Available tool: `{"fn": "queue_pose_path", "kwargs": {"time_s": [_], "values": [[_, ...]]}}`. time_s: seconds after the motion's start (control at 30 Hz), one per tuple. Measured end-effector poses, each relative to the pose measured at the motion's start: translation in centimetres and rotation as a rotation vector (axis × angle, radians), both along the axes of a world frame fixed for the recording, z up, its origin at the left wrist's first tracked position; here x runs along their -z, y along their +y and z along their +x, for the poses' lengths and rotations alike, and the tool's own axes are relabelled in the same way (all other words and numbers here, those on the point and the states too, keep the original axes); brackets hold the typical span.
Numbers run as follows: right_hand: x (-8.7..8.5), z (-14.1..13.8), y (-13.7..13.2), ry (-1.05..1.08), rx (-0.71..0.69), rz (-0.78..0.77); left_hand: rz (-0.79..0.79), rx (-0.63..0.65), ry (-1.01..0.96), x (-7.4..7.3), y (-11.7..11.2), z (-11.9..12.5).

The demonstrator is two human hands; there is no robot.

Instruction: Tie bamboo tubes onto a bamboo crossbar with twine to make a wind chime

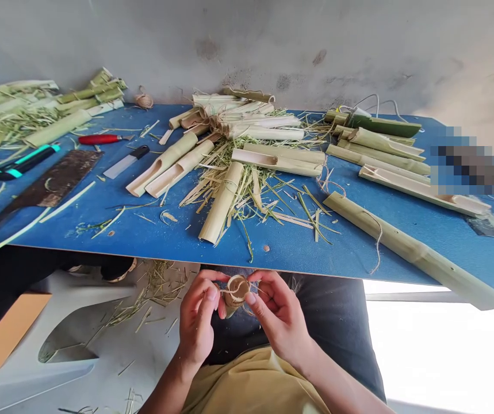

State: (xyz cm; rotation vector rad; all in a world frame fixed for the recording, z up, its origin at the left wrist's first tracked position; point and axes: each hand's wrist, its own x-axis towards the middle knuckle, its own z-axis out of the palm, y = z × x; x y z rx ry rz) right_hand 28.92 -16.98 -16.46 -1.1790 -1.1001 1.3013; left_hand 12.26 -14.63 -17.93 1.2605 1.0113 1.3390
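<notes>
Holding a short bamboo section (pixel 237 289) up over my lap w/ both hands, well below the table edge. Left hand (pixel 197 316) and right hand (pixel 279 316) are both closed in narrow, fingertips pinching it from either side, w/ thin twine (pixel 224 291) looped across the pale, round open end. Fingers hide most of the outside, so can't tell how the twine's tied.

Blue board table (pixel 268 253) in front is littered w/ dry fibrous shavings (pixel 240 192). Tools: 1 dark-bladed cleaver (pixel 52 184), 1 utility knife (pixel 126 162), plus a red-handled tool (pixel 100 139) and a black-and-teal one (pixel 22 162), tips too hidden/small to ID.

Bamboo: 2 scoop-cut pieces (pixel 163 164) side by side near the knives, 1 tube (pixel 223 201) in the shavings, and 1 long smooth tube (pixel 410 247) w/ jointed nodes overhanging the front edge, twine lying on it. Approx 5–6 long pieces (pixel 378 152) overlap on the right, hard to count. Green-and-straw heap (pixel 26 112) at left is cut off by the frame, count impossible. Pixelated blur (pixel 471 164) on the right, can't make it out. Yellow shirt (pixel 251 385), dark trousers (pixel 337 328).
</notes>
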Motion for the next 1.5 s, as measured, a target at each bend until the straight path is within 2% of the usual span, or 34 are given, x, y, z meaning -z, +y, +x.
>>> {"fn": "queue_pose_path", "kwargs": {"time_s": [0.13,0.23,0.37,0.5,0.7,0.93,1.0,1.13,1.4,1.5], "values": [[-0.3,-0.2,0.3,-0.056,0.082,0.044,0.039,0.020,0.015,0.0,0.0,0.0],[-0.4,-0.5,0.4,-0.018,0.105,0.036,0.019,0.025,-0.033,-0.2,0.1,0.2],[-0.3,-0.6,0.2,0.059,0.140,0.009,-0.160,0.045,-0.226,-0.8,0.6,0.6],[-0.4,0.0,0.1,-0.161,0.163,0.101,-0.261,0.080,-0.319,-1.0,1.0,0.8],[-0.9,0.7,0.2,-0.345,0.194,0.358,-0.173,0.078,-0.277,-0.9,0.6,0.8],[-1.7,1.3,0.0,-0.426,-0.043,0.440,0.066,0.089,-0.077,-0.9,-0.4,0.3],[-1.6,1.3,-0.1,-0.418,-0.050,0.422,0.102,0.139,-0.108,-0.7,-0.6,0.2],[-0.9,1.2,-0.2,-0.343,0.056,0.298,0.060,0.253,-0.264,-0.6,-0.4,0.5],[-1.7,1.4,-0.5,-0.494,0.046,0.173,-0.226,0.234,-0.587,-1.3,0.2,1.0],[-1.6,1.2,-0.2,-0.401,-0.013,0.115,-0.368,0.248,-0.675,-1.3,0.3,0.6]]}}
